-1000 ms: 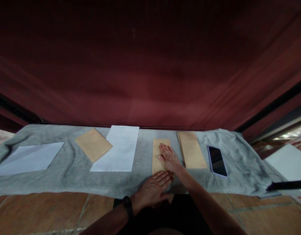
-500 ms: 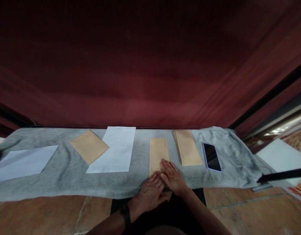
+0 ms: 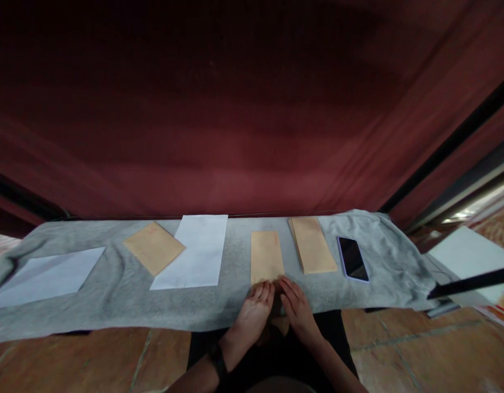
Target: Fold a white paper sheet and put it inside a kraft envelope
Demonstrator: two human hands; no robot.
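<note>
A brown paper envelope (image 3: pixel 266 254) lies lengthwise in front of me on the grey cloth. My left hand (image 3: pixel 254 311) grips its near end from the left, fingers together on the paper and thumb out of sight. From the right, my right hand (image 3: pixel 297 312) holds the same end with bent fingers. Between the hands the near end looks bent down in shadow, partly hidden by my fingers. Just right of it rests a small stack of brown envelopes (image 3: pixel 315 245).
A phone (image 3: pixel 353 259) with a purple edge lies right of the stack. To the left are a white sheet (image 3: pixel 200 251), another brown envelope (image 3: pixel 153 248) overlapping it, and a second white sheet (image 3: pixel 51 275). The grey cloth (image 3: pixel 124 305) ends near my lap; a dark red panel (image 3: pixel 243 136) stands behind.
My hands have drawn back toward me to the envelope's near end and moved apart slightly. Before, they lay nearly touching, flat over its lower part.
</note>
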